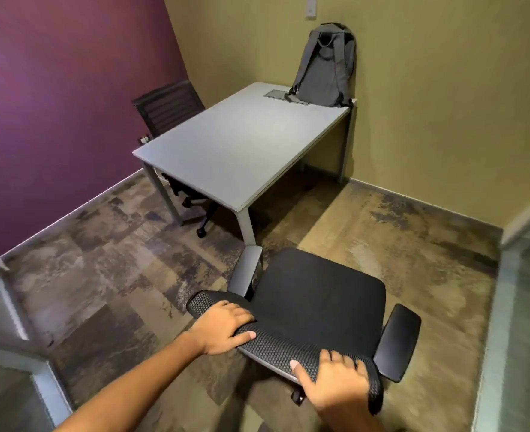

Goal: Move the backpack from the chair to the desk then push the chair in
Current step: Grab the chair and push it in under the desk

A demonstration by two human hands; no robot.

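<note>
A grey backpack [324, 65] stands upright on the far right corner of the light grey desk [226, 145], leaning against the yellow wall. A black office chair [316, 294] with two armrests sits on the floor in front of the desk, a short way from its near corner, seat bare. My left hand [223, 327] grips the left part of the chair's mesh backrest top. My right hand [335, 381] grips the right part of the same backrest edge.
A second black chair [167, 107] is tucked in at the desk's far left side, by the purple wall. A dark cable hatch [277, 95] lies in the desktop beside the backpack. Glass partitions stand at the left [14, 363] and right [519, 322] edges. Patterned carpet covers the floor.
</note>
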